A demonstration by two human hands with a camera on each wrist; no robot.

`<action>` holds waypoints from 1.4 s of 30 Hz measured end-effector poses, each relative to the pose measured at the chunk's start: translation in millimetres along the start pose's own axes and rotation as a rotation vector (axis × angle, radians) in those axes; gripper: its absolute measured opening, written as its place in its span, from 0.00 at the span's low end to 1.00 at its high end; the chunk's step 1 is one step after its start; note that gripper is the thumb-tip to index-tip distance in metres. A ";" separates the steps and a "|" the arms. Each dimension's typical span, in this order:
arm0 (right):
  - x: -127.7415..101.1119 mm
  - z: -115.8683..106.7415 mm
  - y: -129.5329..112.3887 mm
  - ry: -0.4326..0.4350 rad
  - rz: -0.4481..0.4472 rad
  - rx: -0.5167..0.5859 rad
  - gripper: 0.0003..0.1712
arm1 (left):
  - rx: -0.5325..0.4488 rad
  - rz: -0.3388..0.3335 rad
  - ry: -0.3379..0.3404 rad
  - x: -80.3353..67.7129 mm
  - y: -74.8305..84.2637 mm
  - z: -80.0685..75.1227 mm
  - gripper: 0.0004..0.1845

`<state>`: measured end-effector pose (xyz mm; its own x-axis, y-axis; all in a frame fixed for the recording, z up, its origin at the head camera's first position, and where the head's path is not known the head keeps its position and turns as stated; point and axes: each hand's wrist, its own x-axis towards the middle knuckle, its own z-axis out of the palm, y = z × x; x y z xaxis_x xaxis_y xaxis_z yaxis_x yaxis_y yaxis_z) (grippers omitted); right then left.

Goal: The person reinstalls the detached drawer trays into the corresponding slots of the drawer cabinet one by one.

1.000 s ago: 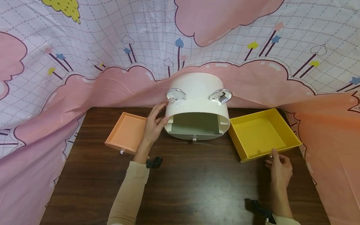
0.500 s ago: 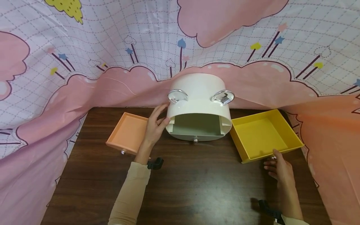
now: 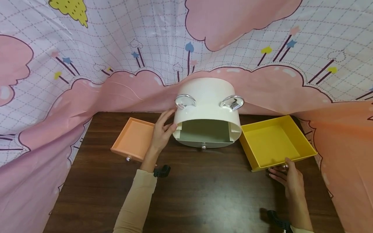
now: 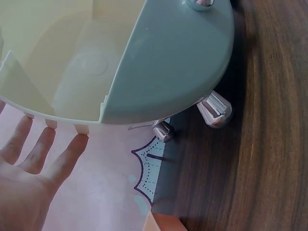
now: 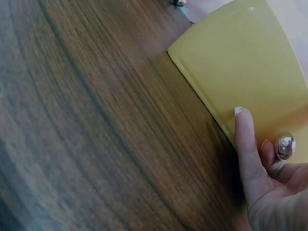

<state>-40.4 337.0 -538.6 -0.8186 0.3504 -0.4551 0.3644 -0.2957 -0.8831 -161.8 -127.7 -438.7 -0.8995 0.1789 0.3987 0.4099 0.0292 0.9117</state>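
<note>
A white rounded plastic drawer cabinet (image 3: 207,106) is seen at twelve o'clock on a dark wooden table (image 3: 201,191); its upper slots are empty, one grey-green drawer (image 3: 203,144) seated. It is steadied by the flat-fingered left hand (image 3: 161,134). At three o'clock, a yellow plastic drawer (image 3: 276,142) is pinched at its knob by the right hand (image 3: 287,176). At nine o'clock lies a removed orange drawer (image 3: 133,139).

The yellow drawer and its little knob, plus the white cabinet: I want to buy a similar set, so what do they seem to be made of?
The yellow drawer looks like moulded plastic: thin, even walls, uniform colour, soft sheen. Its knob looks like metal or chromed plastic, given its mirror-like shine; the pictures cannot settle which. The white cabinet seems to be glossy plastic, with a smooth curved shell and soft highlights.
</note>
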 end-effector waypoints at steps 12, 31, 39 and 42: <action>-4.1 -1.8 2.5 -0.025 -0.034 0.028 0.23 | 0.010 0.004 0.004 0.6 -0.5 -0.8 0.28; -19.5 3.9 -6.5 0.071 0.058 0.031 0.26 | 0.000 0.016 -0.006 1.1 -0.8 -0.2 0.27; -31.9 6.8 -9.8 0.072 0.089 -0.009 0.27 | -0.011 0.016 0.004 0.5 -1.2 -0.7 0.27; -36.0 7.7 -8.1 0.115 0.088 -0.052 0.27 | 0.001 0.015 -0.001 0.2 -0.3 -0.4 0.27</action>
<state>-17.3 319.9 -514.2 -0.7273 0.4253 -0.5386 0.4577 -0.2841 -0.8425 -162.1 -128.0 -438.9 -0.8928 0.1807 0.4125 0.4239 0.0278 0.9053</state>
